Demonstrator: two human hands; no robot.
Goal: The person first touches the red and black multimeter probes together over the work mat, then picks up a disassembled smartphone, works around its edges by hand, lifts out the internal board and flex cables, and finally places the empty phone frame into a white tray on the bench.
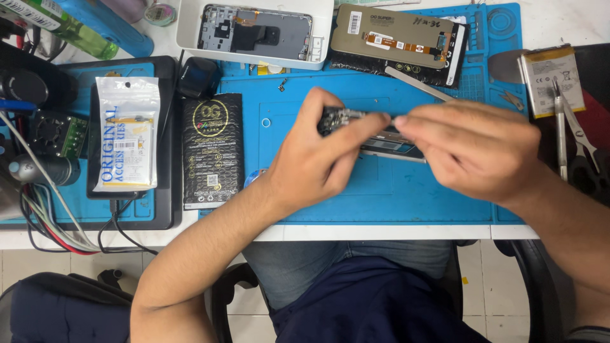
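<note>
Fingers of the left hand (311,166) are curling tightly around a small dark circuit board (340,118), with the thumb lying along its upper edge. The right hand (473,151) is closing its fingertips (401,121) against the right end of the same board; it seems to be pinching something thin there, but the view is too blurred to tell what. Both hands are hovering over the middle of the blue work mat (394,203), and a flat phone part (391,147) is lying on the mat just under them.

Near the far edge of the mat, a white tray (254,58) is holding an opened phone body (257,30), and beside it a replacement screen (397,39) with an orange flex cable is resting on a black sleeve. At the left edge of the mat a black padded pouch (213,149) is lying flat, and further left a white accessory packet (127,133) is sitting on a dark tablet-like plate. At the right edge a phone battery (551,79), tweezers (559,127) and pliers (588,159) are lying on the white table (381,232). Cables (57,228) are hanging over the near left corner. Below the table edge, a tiled floor (483,286) is showing.
</note>
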